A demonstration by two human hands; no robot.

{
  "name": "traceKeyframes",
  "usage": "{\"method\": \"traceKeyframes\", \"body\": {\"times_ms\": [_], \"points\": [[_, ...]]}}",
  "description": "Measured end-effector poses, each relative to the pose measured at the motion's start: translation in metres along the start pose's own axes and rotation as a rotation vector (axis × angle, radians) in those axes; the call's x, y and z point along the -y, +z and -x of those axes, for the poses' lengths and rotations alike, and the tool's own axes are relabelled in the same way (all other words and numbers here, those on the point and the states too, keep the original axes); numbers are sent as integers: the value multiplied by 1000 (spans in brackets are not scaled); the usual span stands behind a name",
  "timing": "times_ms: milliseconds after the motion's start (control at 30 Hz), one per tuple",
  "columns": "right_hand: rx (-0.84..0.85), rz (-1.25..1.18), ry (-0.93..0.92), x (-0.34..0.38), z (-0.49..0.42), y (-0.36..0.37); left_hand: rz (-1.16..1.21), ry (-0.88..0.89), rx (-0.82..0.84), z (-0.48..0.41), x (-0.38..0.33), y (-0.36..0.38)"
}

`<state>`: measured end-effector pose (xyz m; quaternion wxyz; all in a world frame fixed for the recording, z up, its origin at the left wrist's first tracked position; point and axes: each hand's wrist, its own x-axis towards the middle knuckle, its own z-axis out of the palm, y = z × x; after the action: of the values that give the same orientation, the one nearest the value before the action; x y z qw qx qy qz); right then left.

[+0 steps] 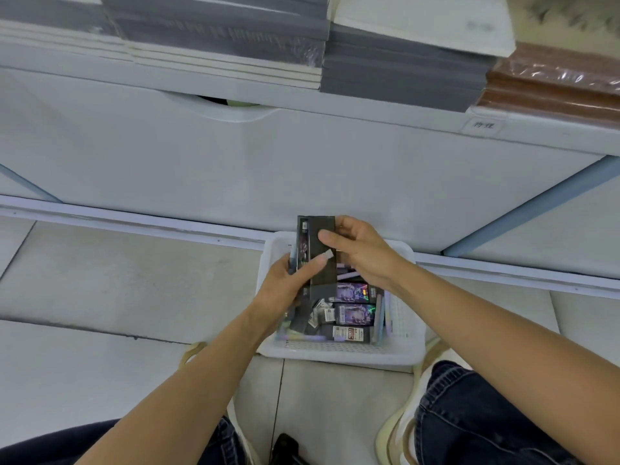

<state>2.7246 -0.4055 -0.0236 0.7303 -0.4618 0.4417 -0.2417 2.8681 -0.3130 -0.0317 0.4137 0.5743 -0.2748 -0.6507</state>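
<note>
A white perforated plastic basket (339, 352) sits on the tiled floor in front of me, filled with several dark purple-printed packs (354, 313) and pastel pens. Above it I hold a small stack of dark flat packs (318, 236) upright. My left hand (288, 283) grips the stack's lower left edge with the thumb across its front. My right hand (355, 250) pinches the stack's right side near the top, thumb on the front face.
A white shelf unit front (302, 162) with a cut-out handle rises behind the basket. On top lie stacks of grey notebooks (396, 68) and brown wrapped books (550, 85). My knees in dark jeans and light shoes (402, 431) flank the basket.
</note>
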Motion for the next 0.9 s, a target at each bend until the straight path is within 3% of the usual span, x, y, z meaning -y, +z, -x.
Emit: {"method": "traceKeyframes", "body": {"times_ms": [367,500,667,900], "points": [[-187,122,-262,88,32,30,221,90,-113,39,-79,7],[-73,250,-394,107,55,32,122,151,-122,59,-104,2],[62,388,-473,134,83,39,174,215,-107,84,-150,-2],[-118,409,-609,173,113,55,183,399,-103,119,-189,7]]}}
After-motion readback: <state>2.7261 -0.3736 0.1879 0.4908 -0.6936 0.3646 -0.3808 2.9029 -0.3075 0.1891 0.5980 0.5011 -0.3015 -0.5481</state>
